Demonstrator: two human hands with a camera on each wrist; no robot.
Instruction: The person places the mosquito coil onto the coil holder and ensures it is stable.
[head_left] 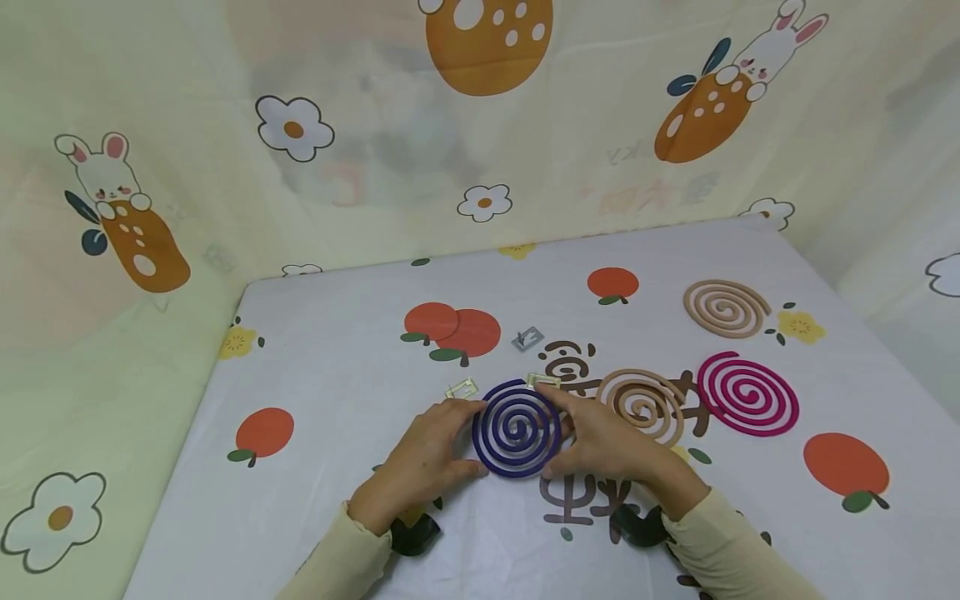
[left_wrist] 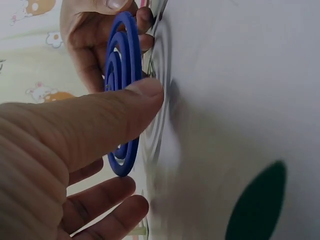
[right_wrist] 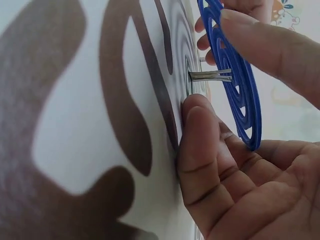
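A dark blue mosquito coil [head_left: 517, 428] is held level, slightly above the table, between both hands. My left hand [head_left: 426, 450] grips its left edge, thumb near and fingers far. Opposite it, my right hand [head_left: 606, 437] holds the right edge between thumb and fingers. Beneath the coil, in the right wrist view, a thin metal stand [right_wrist: 211, 75] rises from the table with its upright tip at the coil's middle. Two pale metal stands, one [head_left: 462, 388] at the upper left and another [head_left: 543, 381] at the upper right, lie beside the coil's far edge.
A silver metal stand [head_left: 528, 338] lies farther back. To the right are a beige coil [head_left: 641, 407] partly behind the right forearm, a magenta coil [head_left: 748, 393] and another beige coil [head_left: 726, 309]. A printed cloth [head_left: 330, 358] covers the table, with patterned curtains [head_left: 375, 192] around it.
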